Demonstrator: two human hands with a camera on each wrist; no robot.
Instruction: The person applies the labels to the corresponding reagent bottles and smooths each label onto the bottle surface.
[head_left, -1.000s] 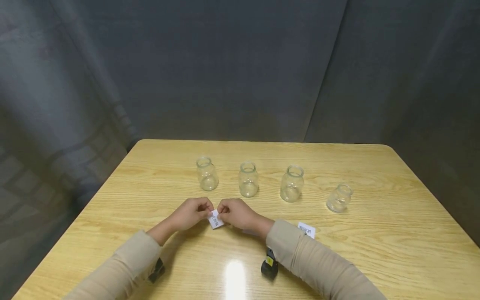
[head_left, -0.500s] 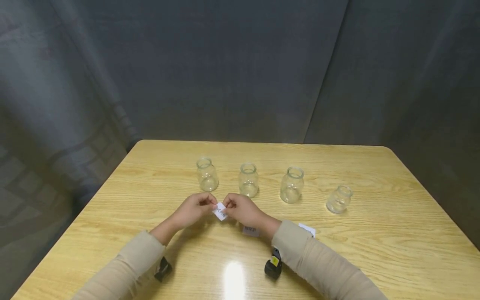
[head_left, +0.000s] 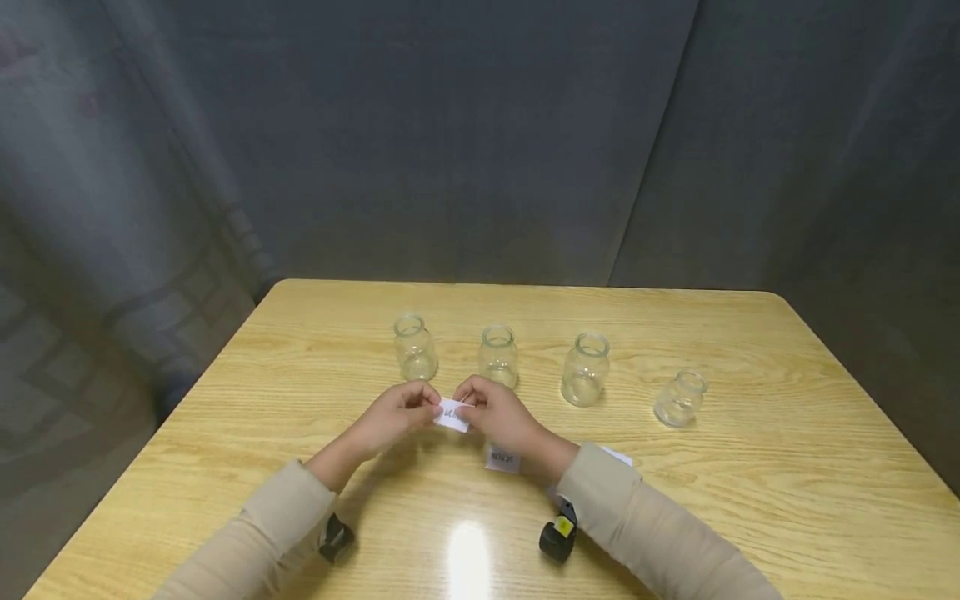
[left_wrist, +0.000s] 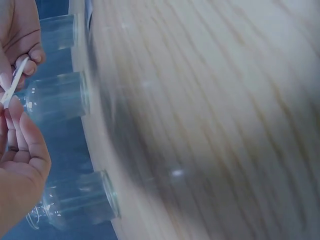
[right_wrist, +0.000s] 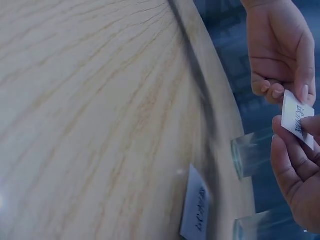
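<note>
Both hands are pinching one small white card: the left hand is gripping its left side between thumb and fingers, and the right hand is gripping its right side the same way. Dark handwriting is showing on the card's face; the right thumb is covering part of it. The held card is hovering clear of the wooden table, just in front of the row of jars and between the two left-hand ones. The left wrist view is showing it nearly edge-on.

Four clear glass jars are standing upright in a row beyond the hands. The leftmost jar is standing just behind the left hand; the second jar is standing behind the right hand, which is hiding part of its base. The third jar is standing farther right, and a smaller, squatter jar is ending the row.

A second written card is lying on the table near the right wrist. Another white card is peeking out beyond the right sleeve, mostly hidden.
</note>
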